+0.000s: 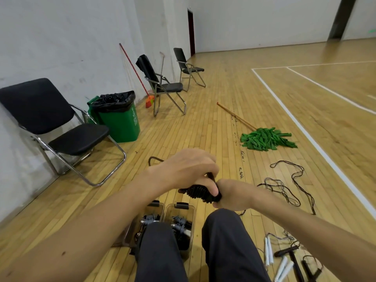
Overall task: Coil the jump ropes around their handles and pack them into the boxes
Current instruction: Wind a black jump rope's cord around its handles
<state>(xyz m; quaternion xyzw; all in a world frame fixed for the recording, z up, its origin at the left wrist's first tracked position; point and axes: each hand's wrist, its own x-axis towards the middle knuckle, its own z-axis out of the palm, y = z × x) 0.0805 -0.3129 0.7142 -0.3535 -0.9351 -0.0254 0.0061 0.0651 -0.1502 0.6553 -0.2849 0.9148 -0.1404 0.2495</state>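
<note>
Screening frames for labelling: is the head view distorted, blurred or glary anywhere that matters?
Head view: wide-angle stretch enlarges the forearms and leans the walls; light is soft and even, no harsh glare on the floor; the left hand, right hand and coiled jump rope look slightly soft, yet readable.

Glossy wooden floor (223,119), clear plastic boxes (179,212), chrome-framed chairs (61,127) with matt padding.

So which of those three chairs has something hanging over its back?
The middle chair, beside the orange broom: dark cloth drapes its backrest. The nearest chair and farthest chair are bare.
</note>
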